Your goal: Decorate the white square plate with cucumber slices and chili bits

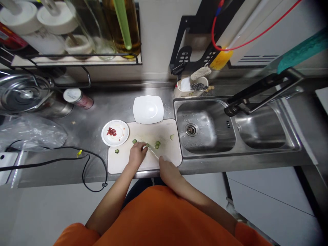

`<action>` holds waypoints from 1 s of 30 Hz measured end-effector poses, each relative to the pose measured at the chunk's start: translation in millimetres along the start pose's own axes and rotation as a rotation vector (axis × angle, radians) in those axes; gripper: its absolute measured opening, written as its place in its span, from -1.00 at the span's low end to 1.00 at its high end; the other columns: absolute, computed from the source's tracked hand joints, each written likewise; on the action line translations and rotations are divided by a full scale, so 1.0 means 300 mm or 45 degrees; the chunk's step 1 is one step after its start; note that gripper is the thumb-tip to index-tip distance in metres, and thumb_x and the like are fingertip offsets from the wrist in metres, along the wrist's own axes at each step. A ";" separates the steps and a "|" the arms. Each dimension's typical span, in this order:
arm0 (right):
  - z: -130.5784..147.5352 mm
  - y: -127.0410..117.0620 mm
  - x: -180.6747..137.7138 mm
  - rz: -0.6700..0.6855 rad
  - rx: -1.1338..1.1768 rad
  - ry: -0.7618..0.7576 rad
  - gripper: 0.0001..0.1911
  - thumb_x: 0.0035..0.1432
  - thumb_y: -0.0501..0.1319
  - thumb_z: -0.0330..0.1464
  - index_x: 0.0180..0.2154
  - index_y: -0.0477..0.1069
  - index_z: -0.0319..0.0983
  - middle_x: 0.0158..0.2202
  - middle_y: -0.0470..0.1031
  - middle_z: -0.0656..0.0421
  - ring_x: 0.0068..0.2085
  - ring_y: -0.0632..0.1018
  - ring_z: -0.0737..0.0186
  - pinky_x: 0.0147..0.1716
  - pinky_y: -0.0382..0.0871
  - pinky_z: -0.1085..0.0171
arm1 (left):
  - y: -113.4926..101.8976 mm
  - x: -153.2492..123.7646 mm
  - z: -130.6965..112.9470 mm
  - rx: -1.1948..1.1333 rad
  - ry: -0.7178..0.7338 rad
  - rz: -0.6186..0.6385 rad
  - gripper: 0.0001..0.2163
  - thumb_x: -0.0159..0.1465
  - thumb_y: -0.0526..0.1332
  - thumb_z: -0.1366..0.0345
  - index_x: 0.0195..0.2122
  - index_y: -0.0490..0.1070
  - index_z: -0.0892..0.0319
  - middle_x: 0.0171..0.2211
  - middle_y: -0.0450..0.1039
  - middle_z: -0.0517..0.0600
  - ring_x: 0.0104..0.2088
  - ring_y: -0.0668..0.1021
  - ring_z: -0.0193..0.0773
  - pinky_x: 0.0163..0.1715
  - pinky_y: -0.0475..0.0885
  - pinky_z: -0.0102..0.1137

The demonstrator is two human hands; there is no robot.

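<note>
On a pale cutting board [123,160], my right hand [170,171] is wrapped round the handle of a knife [154,153]. The thin blade points up and left, its tip beside a small green cucumber slice [147,145]. My left hand [137,155] has its fingers bent and closed on that slice, next to the blade; the fingers partly hide it. Several more cucumber slices [157,145] lie in a small group right of the blade. Single slices rest to the left, and a thin cucumber piece [172,137] lies near the right edge.
A white plate with chopped red pieces [111,132] overlaps the board's left corner. Behind the board stands a white square dish [148,109]. A steel double sink [207,145] with a black faucet [238,102] is at right. At left are a black cable [84,157] and a plastic bag [33,131].
</note>
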State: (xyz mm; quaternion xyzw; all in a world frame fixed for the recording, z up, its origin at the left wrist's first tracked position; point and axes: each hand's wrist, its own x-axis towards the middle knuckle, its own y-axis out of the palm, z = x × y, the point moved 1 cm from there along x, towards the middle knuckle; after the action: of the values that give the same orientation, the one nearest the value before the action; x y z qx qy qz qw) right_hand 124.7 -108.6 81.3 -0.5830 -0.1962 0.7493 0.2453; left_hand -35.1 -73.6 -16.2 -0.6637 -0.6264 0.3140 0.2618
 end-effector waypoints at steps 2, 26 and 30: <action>-0.003 -0.004 -0.009 0.009 0.003 -0.005 -0.63 0.10 -0.04 -0.64 -0.03 0.18 -0.37 -0.20 0.48 -0.09 -0.11 0.51 0.06 -0.24 0.33 0.25 | -0.003 0.004 -0.005 0.014 -0.012 0.010 -0.86 0.11 0.18 0.43 -0.31 0.48 0.16 -0.35 0.49 0.00 -0.29 0.48 -0.25 -0.20 0.38 -0.39; -0.094 0.033 -0.047 0.087 0.003 0.052 -0.63 0.11 -0.05 -0.63 -0.04 0.18 -0.29 -0.25 0.47 -0.03 -0.16 0.51 0.09 -0.34 0.28 0.27 | -0.155 0.033 0.068 -0.004 -0.496 -0.173 -0.82 0.13 0.15 0.22 -0.34 0.50 0.14 -0.40 0.55 -0.04 -0.40 0.53 -0.26 -0.31 0.35 -0.41; -0.090 0.020 -0.053 0.101 -0.010 0.047 -0.63 0.11 -0.06 -0.63 -0.04 0.19 -0.29 -0.24 0.47 -0.03 -0.17 0.52 0.08 -0.34 0.29 0.26 | -0.145 0.027 0.075 0.094 -0.412 -0.128 -0.78 0.18 0.10 0.26 -0.26 0.52 0.12 -0.32 0.56 0.00 -0.33 0.54 -0.20 -0.23 0.36 -0.35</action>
State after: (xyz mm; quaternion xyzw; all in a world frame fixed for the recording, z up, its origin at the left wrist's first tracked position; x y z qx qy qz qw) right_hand 153.2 -122.8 83.6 -0.6049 -0.1712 0.7469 0.2167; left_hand -80.9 -63.1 0.3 -0.5622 -0.6807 0.4263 0.1970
